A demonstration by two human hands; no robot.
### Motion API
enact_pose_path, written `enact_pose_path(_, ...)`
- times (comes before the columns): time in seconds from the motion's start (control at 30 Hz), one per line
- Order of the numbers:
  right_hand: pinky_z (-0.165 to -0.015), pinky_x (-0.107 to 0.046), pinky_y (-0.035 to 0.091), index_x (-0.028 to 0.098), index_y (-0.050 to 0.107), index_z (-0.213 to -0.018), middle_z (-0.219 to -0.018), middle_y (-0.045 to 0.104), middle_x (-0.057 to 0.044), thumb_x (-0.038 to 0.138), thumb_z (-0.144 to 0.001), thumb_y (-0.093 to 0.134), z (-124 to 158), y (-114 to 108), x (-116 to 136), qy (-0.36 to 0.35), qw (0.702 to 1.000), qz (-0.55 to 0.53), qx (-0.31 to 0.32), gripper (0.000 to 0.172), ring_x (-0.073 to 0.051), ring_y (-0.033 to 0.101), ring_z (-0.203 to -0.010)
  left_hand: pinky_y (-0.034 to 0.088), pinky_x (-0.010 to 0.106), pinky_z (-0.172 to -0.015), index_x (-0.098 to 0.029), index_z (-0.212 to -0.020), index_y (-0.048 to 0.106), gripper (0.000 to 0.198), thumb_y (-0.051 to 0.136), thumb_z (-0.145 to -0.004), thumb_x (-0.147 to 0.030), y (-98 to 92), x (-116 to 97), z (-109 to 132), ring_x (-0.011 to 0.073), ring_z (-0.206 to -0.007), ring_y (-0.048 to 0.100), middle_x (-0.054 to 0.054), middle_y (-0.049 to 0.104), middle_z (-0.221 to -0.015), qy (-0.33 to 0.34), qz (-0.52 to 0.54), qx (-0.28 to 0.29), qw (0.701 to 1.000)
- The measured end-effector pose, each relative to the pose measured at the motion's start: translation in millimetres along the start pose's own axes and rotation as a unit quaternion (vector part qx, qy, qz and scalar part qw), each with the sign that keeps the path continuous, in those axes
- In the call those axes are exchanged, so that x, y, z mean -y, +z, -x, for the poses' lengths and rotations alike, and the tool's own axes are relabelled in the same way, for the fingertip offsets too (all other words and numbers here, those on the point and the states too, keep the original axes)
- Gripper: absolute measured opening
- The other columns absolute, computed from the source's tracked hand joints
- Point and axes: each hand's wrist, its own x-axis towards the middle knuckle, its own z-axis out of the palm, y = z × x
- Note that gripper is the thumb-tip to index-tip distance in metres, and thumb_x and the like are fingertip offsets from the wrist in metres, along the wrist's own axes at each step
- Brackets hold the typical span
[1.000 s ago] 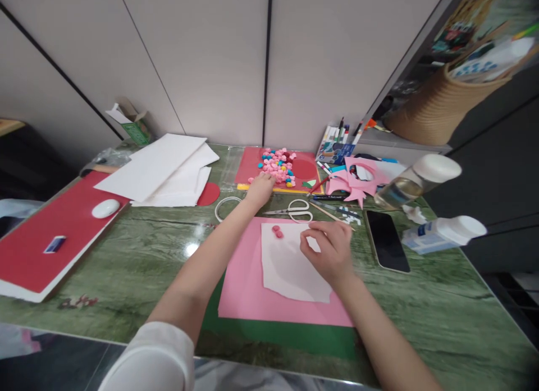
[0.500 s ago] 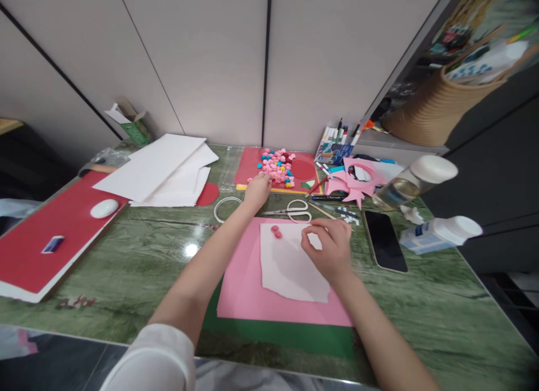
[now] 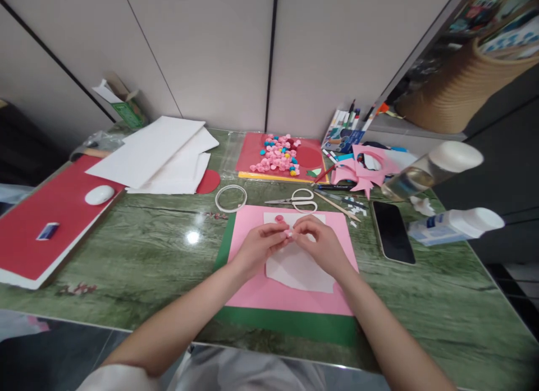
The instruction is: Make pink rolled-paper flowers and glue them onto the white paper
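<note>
My left hand pinches a small pink piece between thumb and fingertips above the torn white paper. Facing it, my right hand has thumb and forefinger together at the same piece, where a tiny white bit shows; what the right fingers grip is too small to make out. Another round, darker pink piece lies near the top of the white paper. Beneath is a pink sheet on a green sheet. A pile of pink, blue and yellow pieces sits on a red packet.
Scissors, a tape roll and a wooden stick lie beyond the sheets. On the right are a phone, a white bottle and pink paper scraps. White sheets and a red board occupy the left.
My left hand has come back from the pile to the white paper with a small pink piece. My right hand has moved slightly left to meet it. The head view has shifted a little.
</note>
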Motion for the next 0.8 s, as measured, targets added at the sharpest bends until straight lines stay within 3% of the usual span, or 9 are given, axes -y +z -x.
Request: enact_pose_path(0.8, -0.069, -0.029, 0.045, 0.020, 0.059, -0.064, -0.076, 0.058, -0.002, 0.018, -0.073, 0.058, -0.3, 5.0, 0.0, -0.010, 0.999, 0.052, 0.005, 0.009, -0.014, 0.056, -0.075, 0.046, 0.032, -0.080, -0.017, -0.085, 0.069, 0.024, 0.072, -0.063, -0.026, 0.4, 5.8, 1.8, 0.0164, -0.078, 0.063, 0.005, 0.070, -0.082, 0.049, -0.070, -0.024, 0.996)
